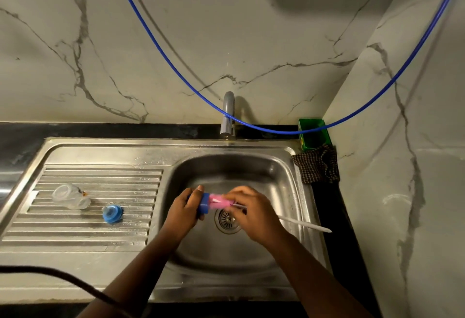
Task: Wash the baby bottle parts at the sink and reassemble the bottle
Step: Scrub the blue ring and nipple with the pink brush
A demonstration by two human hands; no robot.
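Observation:
Over the steel sink basin (271, 176) my left hand (185, 208) grips the blue end of the baby bottle (204, 204), which lies on its side. A pink brush head (218, 202) shows inside the bottle. My right hand (254, 213) grips the brush at the bottle's mouth, and the white brush handle (308, 226) sticks out to the right. On the ribbed drainboard (100, 232) to the left lie a clear cap (71, 196) and a blue screw ring (112, 214).
The faucet (227, 116) stands behind the basin; no water is visible from it. A green box (313, 133) and a checked cloth (317, 165) sit at the back right corner. A blue hose (176, 65) sags across the wall. A dark cable (50, 273) crosses the front left.

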